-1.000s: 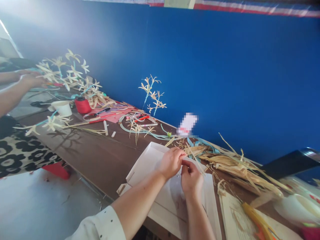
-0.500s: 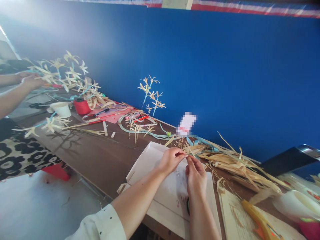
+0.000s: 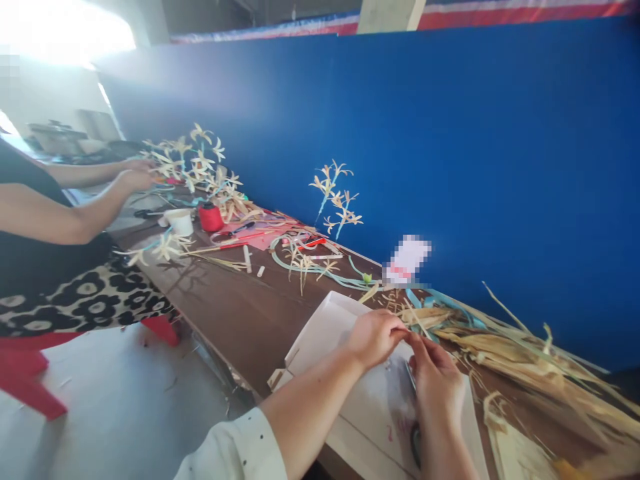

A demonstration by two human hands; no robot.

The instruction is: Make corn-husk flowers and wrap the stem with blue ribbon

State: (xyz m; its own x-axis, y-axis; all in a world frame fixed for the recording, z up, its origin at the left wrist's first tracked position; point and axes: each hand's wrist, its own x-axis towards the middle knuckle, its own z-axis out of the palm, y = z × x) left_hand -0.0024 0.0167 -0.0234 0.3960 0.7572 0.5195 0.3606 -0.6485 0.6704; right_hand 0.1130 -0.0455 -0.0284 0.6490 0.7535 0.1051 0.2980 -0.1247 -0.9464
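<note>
My left hand (image 3: 376, 339) and my right hand (image 3: 439, 380) meet fingertip to fingertip above a shallow white cardboard box (image 3: 320, 340). Both are closed in a pinch. Whatever sits between the fingertips is too small to make out. A thin pale strip (image 3: 419, 321) shows just behind the fingers; I cannot tell whether it is held. Beside my right hand and wrist is a dark loop (image 3: 415, 443), with a thin metallic edge above it, perhaps scissors, partly hidden by the hand. Dried tan husks (image 3: 505, 353) lie beyond my right hand.
Past the box lie pale blue cords (image 3: 320, 270), small pale flowers (image 3: 303, 261), a red thread spool (image 3: 211, 217) and a white cup (image 3: 180, 222). Flower sprays (image 3: 334, 190) stand against the blue partition (image 3: 450, 147). At left, another person's hands (image 3: 137, 175) are at more flowers.
The view has swung left, so things sit further right and lower, and more of the other person shows. My hands keep their pinch together over the box.
</note>
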